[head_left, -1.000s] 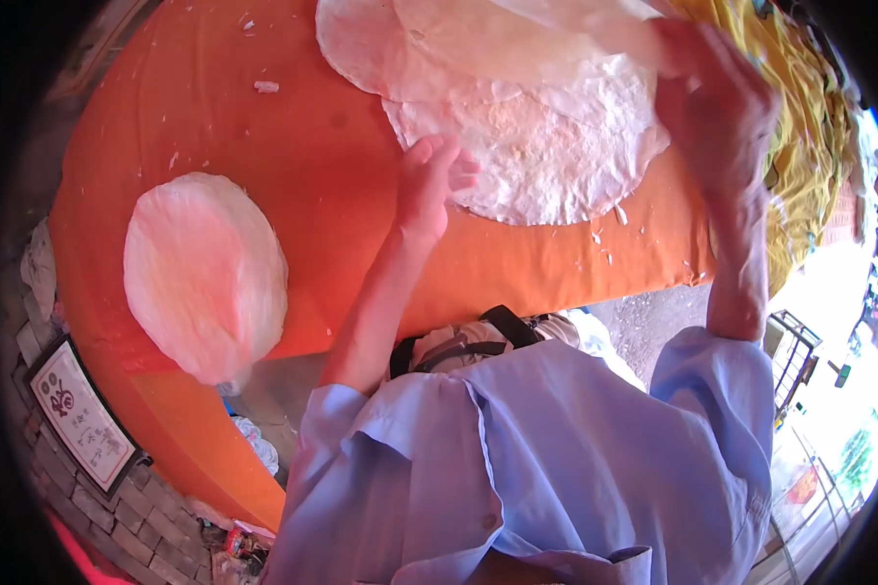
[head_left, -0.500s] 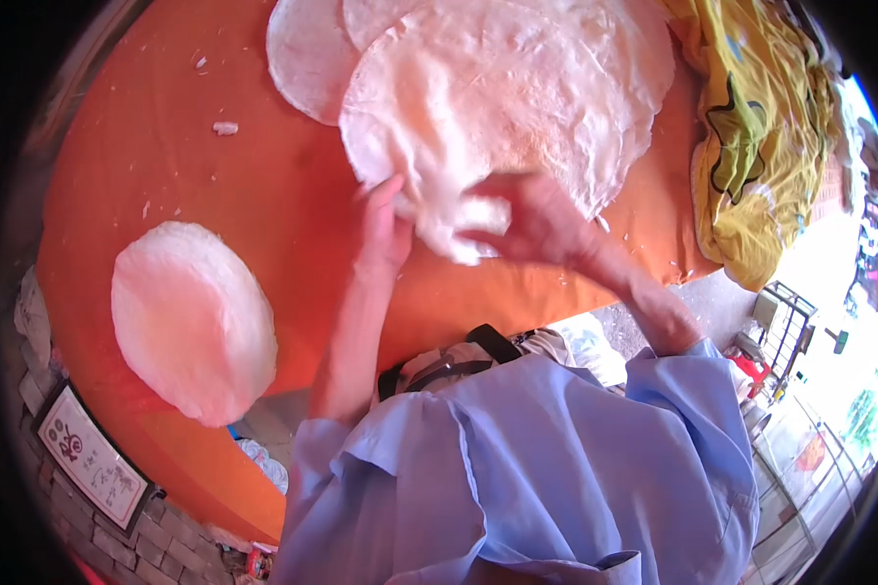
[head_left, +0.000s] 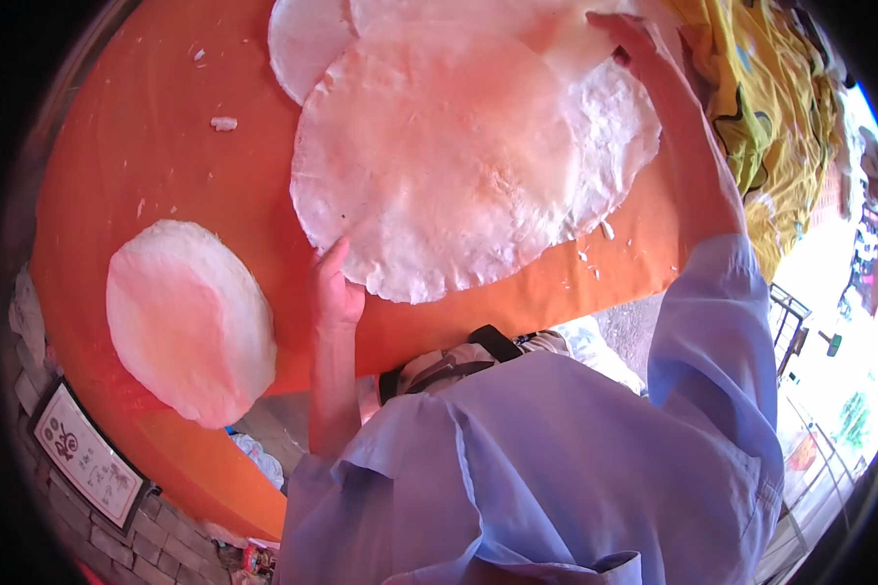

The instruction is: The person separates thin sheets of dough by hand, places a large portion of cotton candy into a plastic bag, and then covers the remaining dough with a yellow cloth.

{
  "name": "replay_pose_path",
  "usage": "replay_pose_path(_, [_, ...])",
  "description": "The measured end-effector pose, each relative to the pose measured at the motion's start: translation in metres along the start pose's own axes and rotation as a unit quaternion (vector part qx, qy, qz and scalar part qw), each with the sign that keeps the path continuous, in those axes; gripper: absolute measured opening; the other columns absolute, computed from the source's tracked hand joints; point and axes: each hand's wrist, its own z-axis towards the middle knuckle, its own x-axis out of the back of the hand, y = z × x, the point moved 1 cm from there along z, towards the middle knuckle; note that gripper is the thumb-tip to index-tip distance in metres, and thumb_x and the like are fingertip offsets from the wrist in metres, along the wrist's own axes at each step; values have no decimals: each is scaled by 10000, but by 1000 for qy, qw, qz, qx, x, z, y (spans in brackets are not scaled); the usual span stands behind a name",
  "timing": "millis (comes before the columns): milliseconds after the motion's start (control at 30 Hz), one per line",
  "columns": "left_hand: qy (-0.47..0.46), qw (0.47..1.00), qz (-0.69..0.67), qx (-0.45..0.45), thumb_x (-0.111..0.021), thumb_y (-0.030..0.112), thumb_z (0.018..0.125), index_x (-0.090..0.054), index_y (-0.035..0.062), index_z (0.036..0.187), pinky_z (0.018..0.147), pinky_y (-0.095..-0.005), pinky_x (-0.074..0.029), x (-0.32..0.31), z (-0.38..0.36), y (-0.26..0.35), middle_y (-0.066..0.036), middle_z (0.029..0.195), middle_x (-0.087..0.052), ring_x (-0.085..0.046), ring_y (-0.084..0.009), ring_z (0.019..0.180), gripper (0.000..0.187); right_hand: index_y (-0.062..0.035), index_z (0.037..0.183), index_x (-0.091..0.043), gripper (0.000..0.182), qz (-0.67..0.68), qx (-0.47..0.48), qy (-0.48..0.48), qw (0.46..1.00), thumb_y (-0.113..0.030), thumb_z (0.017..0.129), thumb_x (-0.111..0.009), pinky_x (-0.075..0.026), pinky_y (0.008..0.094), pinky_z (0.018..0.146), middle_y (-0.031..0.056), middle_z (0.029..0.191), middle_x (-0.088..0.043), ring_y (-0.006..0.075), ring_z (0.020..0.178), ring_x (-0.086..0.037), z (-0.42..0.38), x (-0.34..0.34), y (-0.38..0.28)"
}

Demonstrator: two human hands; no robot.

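Observation:
A large, thin, round flatbread [head_left: 429, 166] lies spread over other flatbreads on the orange cloth. Its near left edge is pinched by my left hand [head_left: 339, 294], thumb on top and the other fingers mostly hidden beneath. My right hand [head_left: 639, 41] reaches to the far right, fingers closed on the sheet's far edge, which looks lifted and smeared by motion. More pale rounds show underneath, one flatbread [head_left: 307, 44] sticking out at the far left and another [head_left: 619, 136] at the right.
A thick pile of folded flatbreads [head_left: 190, 322] sits at the left of the orange-covered table [head_left: 215, 185]. White scraps [head_left: 224, 124] dot the cloth. Yellow patterned fabric [head_left: 780, 117] lies along the right side. A framed sign [head_left: 90, 455] stands against bricks at lower left.
The top flatbread, bunched between my hands before, is now spread flat. My right hand has swept away to the far right; my left hand has moved slightly left and nearer.

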Motion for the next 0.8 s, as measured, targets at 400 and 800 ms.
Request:
replay_pose_path(400, [-37, 998, -53, -14, -493, 88, 920, -427, 33, 1342, 1015, -431, -423, 11, 3, -10, -107, 1316, -522, -524, -271, 1192, 431, -50, 1094, -637, 278, 114, 385, 16, 916, -205, 864, -627, -468, 275, 767, 50, 958, -655, 153, 875, -607, -202, -41, -187])
replay_pose_path(800, [-147, 947, -285, 33, -406, 343, 988, -355, 92, 1420, 1094, -477, -287, -4, -22, -4, -91, 1423, -428, -392, -269, 1312, 502, 17, 959, -627, 285, 223, -63, -51, 971, -245, 847, -649, -541, 274, 522, 91, 805, -669, 164, 642, -652, -266, -157, 68])
